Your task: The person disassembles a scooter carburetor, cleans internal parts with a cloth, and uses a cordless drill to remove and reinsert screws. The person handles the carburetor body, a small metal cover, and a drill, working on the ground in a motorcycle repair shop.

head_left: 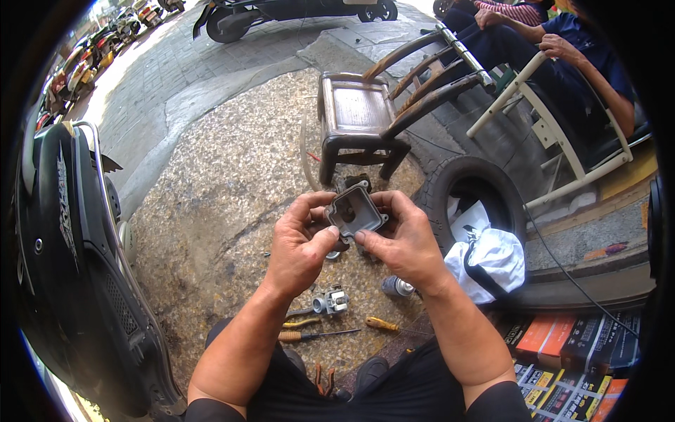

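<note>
Between my two hands is a carburetor float bowl (pixel 361 213), a grey metal cup with a squarish rim and small screw ears, its hollow facing up toward me. My left hand (pixel 306 243) grips its left side, thumb at the lower corner. On the other side my right hand (pixel 404 239) pinches the rim with thumb and fingers. Dark metal parts behind the bowl are partly hidden by it. Below, on the speckled ground, lies a silver carburetor (pixel 333 301). Near it are a screwdriver with a yellow handle (pixel 382 323), another screwdriver (pixel 299 336) and orange-handled pliers (pixel 324 380).
A wooden chair (pixel 355 105) lies ahead, with a tire (pixel 439 193) to its right. By the tire are a white bag (pixel 492 264) and a spray can (pixel 398 285). A black scooter (pixel 77 246) stands left; boxes (pixel 562 352) lie right. People sit at upper right.
</note>
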### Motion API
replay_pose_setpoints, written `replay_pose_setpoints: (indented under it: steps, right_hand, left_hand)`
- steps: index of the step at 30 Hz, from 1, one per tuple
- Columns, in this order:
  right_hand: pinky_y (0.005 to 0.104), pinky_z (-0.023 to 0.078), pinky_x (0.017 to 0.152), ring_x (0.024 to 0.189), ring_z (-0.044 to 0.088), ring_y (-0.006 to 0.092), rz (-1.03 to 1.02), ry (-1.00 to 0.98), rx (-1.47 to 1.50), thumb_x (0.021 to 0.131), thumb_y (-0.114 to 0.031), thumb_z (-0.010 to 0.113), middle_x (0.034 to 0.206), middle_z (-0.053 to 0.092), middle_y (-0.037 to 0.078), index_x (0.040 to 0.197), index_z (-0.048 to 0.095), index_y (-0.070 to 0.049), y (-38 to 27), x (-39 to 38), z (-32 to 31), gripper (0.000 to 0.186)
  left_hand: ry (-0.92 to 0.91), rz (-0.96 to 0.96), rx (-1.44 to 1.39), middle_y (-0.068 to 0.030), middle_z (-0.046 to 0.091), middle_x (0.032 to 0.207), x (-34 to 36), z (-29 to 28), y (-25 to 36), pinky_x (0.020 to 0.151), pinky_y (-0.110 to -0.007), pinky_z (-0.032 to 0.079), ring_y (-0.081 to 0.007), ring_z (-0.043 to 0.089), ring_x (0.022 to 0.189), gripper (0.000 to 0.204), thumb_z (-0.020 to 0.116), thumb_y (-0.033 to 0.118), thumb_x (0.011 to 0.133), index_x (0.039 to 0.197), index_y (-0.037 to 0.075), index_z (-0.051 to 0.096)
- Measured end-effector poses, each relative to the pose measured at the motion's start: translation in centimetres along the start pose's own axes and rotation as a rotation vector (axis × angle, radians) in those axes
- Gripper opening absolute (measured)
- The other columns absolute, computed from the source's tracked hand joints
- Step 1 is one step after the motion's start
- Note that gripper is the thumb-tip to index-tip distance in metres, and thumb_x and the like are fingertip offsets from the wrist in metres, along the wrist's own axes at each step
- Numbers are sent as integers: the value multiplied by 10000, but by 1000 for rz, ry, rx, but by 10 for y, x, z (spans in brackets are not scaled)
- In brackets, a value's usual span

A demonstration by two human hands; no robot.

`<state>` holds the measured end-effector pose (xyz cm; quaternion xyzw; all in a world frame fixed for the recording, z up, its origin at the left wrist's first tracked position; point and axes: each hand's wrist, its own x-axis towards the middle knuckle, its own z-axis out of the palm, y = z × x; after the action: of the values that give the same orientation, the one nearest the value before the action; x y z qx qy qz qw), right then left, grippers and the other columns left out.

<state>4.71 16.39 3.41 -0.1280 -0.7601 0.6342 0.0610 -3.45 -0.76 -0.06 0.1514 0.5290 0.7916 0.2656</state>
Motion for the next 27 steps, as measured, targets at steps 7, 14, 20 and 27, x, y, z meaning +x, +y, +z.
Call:
replay_pose_setpoints:
  steps: [7,14,20,27]
  right_hand:
    - [269,571,841,1000,653,141,-26,-11,-34,879,11,773,1129,648,120,1277,547,78,6,5,-3,462]
    - [361,564,722,855,698,247,-413,179,-514,782,-52,818,975,685,138,1076,707,-11,-11,1,-8,317]
    - [430,551,709,790,693,364,-303,0,-492,770,-97,793,841,684,170,870,762,-26,-17,2,2,126]
    - [408,552,701,753,701,322,-245,-20,-475,785,-75,756,824,699,175,873,749,0,-14,3,3,116]
  left_hand:
    - [-54,136,411,-99,648,1086,0,2,-2,863,-290,584,-150,679,1019,653,759,-15,797,1385,8,475]
    - [29,264,690,-56,667,948,2,1,-7,780,-277,594,-108,694,870,574,820,43,772,1282,8,559]
    - [57,501,925,-82,666,908,3,6,-11,675,-298,578,-130,683,763,559,851,99,726,1214,0,598]
    - [40,527,959,-106,674,925,-1,6,-8,687,-322,578,-182,696,759,567,859,116,701,1194,-2,604]
